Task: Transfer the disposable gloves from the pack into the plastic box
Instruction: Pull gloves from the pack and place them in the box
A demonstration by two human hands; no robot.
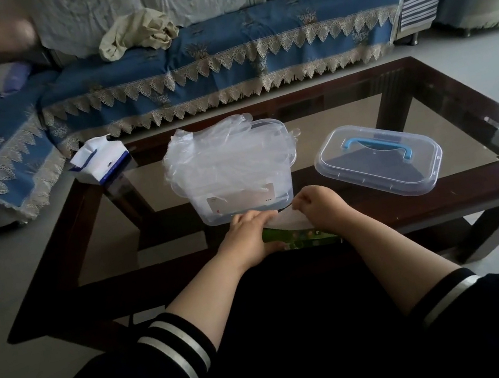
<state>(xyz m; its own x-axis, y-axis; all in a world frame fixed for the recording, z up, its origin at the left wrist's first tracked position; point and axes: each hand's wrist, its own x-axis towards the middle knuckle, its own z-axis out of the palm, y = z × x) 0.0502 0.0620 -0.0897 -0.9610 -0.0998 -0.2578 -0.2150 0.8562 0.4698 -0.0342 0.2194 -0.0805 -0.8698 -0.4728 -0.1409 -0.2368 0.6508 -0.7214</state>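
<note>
A clear plastic box stands on the glass table, with a heap of thin transparent gloves spilling over its rim. In front of it, at the table's near edge, lies the green glove pack. My left hand rests on the pack's left end, fingers laid flat over it. My right hand pinches a translucent glove that sticks out of the pack. Most of the pack is hidden under my hands.
The box's clear lid with a blue handle lies to the right on the table. A tissue pack sits at the far left corner. A blue-covered sofa runs behind the table.
</note>
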